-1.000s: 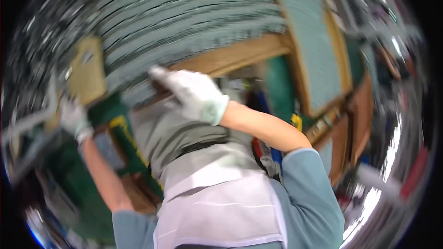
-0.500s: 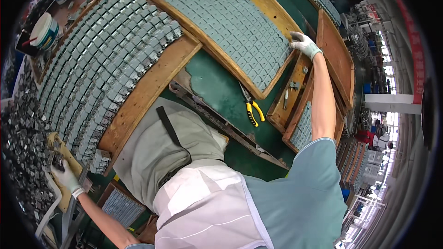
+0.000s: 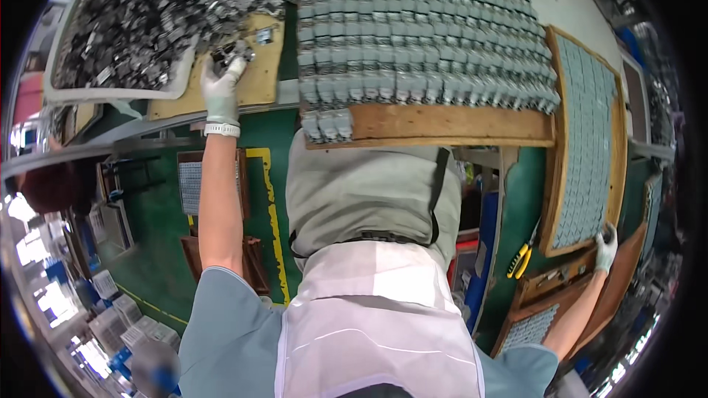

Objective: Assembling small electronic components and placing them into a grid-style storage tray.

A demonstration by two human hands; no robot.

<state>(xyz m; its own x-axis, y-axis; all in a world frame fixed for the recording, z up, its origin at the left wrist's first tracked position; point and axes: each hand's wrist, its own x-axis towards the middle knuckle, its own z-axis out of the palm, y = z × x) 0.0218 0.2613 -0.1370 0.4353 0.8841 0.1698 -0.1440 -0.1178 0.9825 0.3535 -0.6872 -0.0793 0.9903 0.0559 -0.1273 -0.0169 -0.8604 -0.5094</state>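
My left hand (image 3: 221, 88), in a white glove, is at a yellow wooden board (image 3: 262, 77) beside a big heap of loose dark metal parts (image 3: 158, 18). Its fingers are curled round a few small metal parts (image 3: 234, 54). Far to the right, my gloved right hand (image 3: 606, 249) reaches the near right corner of a wooden tray (image 3: 557, 239) filled with rows of flat grey blocks (image 3: 585, 140). Its thumb and fingers are apart, and I see nothing between them. In front of me, rows of grey metal pieces (image 3: 420, 37) stand on a wooden board (image 3: 450, 124).
Yellow-handled pliers (image 3: 520, 259) lie left of the right-hand tray. Below it are a wooden box (image 3: 542, 287) and another tray of grey blocks (image 3: 532, 326). A white rim (image 3: 118, 93) borders the heap. Further trays (image 3: 193, 184) lie low on the left, by a yellow floor line (image 3: 276, 250).
My view has swung left, bringing the heap and my left hand into fuller sight. My right hand stays by the tray's corner, and my left hand stays at the yellow board.
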